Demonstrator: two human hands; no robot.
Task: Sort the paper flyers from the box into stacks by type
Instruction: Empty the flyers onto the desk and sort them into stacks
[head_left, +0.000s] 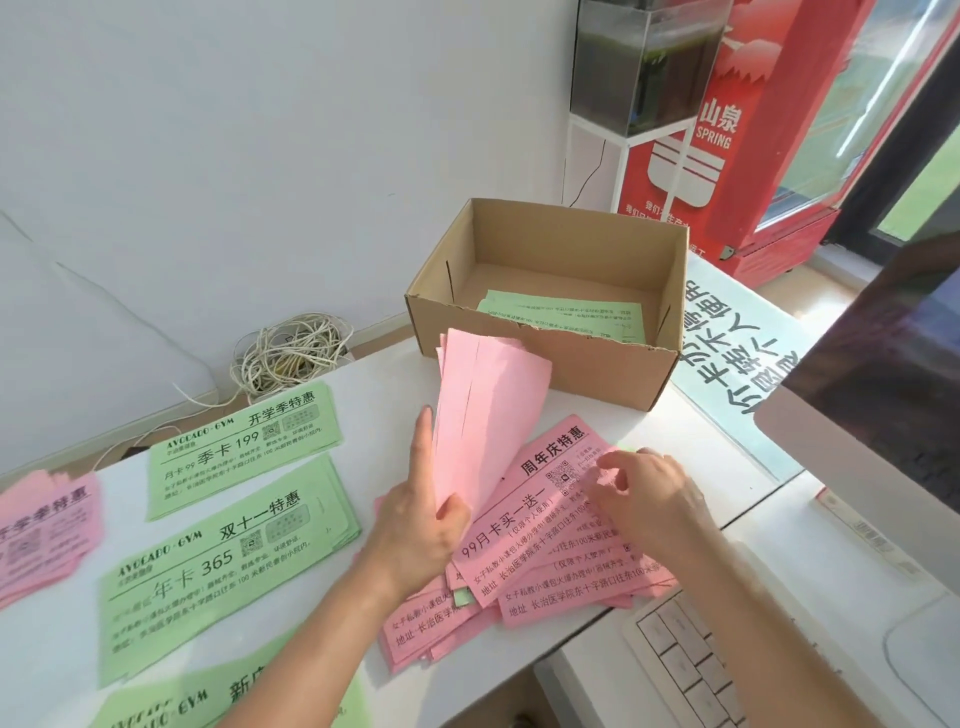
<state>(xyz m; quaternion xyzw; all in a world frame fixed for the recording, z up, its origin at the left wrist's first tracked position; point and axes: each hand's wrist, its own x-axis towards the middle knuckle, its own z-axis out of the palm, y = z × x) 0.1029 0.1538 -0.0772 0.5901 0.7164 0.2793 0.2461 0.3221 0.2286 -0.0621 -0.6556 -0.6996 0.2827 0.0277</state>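
Hold the pink flyer bunch (488, 410) tight in the curled left grip (415, 525) and, with the right grip (644, 493) pinching the top flyer (519, 514) mid-frame, lift only one.

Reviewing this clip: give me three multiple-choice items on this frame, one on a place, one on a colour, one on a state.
1. Which holds green flyers? A the keyboard; B the cardboard box; C the floor.
2. What colour is the fan of flyers in the left hand? A pink; B green; C white.
3. The box is: A taped shut; B tipped over; C open on top.
Key: B, green sheets lie on its floor; A, the fan in the grip is pink; C, its inside shows.
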